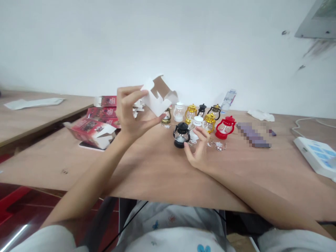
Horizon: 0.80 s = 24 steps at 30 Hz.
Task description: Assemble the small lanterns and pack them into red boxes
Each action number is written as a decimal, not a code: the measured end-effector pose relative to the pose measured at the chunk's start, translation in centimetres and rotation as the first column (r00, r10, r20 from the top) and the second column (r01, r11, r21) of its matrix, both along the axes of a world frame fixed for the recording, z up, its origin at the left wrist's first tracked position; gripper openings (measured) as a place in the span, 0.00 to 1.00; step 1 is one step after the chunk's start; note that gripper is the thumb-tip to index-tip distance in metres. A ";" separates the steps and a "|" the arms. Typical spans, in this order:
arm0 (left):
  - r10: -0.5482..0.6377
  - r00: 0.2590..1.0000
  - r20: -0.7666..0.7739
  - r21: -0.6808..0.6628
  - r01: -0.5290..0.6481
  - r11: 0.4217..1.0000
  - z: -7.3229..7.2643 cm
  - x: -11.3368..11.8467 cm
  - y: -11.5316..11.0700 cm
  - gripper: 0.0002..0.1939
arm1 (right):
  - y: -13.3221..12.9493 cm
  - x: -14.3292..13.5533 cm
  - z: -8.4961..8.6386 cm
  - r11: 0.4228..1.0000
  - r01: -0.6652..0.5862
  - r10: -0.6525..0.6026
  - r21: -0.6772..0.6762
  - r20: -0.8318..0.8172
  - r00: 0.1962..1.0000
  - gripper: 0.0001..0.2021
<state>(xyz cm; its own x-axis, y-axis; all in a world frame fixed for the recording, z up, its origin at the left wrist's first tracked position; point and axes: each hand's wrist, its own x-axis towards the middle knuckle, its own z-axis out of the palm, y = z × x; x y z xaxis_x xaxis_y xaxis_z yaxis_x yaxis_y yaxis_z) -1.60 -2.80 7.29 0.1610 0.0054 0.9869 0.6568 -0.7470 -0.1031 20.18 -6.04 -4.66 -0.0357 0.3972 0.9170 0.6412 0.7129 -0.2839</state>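
My left hand is raised above the table, fingers and thumb closed on a small white cardboard box. The box is tilted, with its open end and brown inside showing. Lower and to the right, my right hand is beside a small black lantern. Its fingers are apart, and the thumb tip is at the lantern's base; whether they touch I cannot tell. Behind that hand stands a white lantern, partly covered by the fingers. A red lantern stands farther right.
Gold lanterns, another white lantern and dark ones stand at the back. Red printed boxes lie at left. Bent wire pieces, a clear bottle, a pixelated purple item and a power strip are rightward.
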 end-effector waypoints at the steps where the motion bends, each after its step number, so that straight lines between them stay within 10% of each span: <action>1: 0.033 0.998 0.044 -0.085 -0.029 0.996 -0.7 0.4 0.4 0.36 | 0.0 0.0 0.0 1.000 0.006 -0.006 0.001 -0.014 1.000 0.27; 8: -0.034 0.999 0.021 -0.421 0.040 0.906 -4.9 -0.1 1.9 0.34 | 0.7 0.7 2.0 0.999 -0.001 0.004 0.038 -0.074 0.997 0.23; 16: -0.029 0.995 0.093 -0.451 0.068 0.890 -4.7 0.5 1.3 0.24 | 0.8 -2.1 9.4 0.879 -0.377 0.337 -0.293 -0.180 0.924 0.26; 24: 0.008 0.999 0.036 -0.457 0.010 0.889 -4.5 0.3 1.5 0.18 | 2.1 -3.7 11.1 0.703 -0.560 0.371 -0.438 -0.446 0.815 0.11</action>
